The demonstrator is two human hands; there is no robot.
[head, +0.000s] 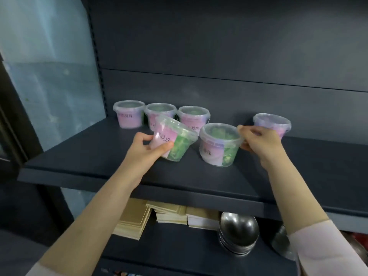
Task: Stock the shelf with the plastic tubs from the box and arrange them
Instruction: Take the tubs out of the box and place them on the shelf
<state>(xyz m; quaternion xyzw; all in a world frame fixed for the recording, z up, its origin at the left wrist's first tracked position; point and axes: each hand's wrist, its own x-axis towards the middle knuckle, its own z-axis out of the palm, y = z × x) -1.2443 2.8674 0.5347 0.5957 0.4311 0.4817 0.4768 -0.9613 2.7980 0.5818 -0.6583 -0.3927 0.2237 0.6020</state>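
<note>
The person's forearms point(95, 212) are stretching from the near edge up to the dark shelf point(83, 156). The left hand point(147, 149) is clamping its fingers and thumb round the lower wall of a tilted tub point(176, 140), whose lid is leaning toward the far right. I cannot tell whether its base edge is touching the shelf. The right hand point(260, 142) is pinching the right rim of an upright tub point(219, 146) that is standing on the shelf just beside the tilted one. Behind them, three tubs point(160, 113) are sitting in a row at the far left, and one more tub point(271, 123) is sitting at the far right.

These tubs are probably light, with thin, smooth walls that give under a squeeze. A wrap round the wall just under the rim lip is looking safer than a pinch on the lid edge.
</note>
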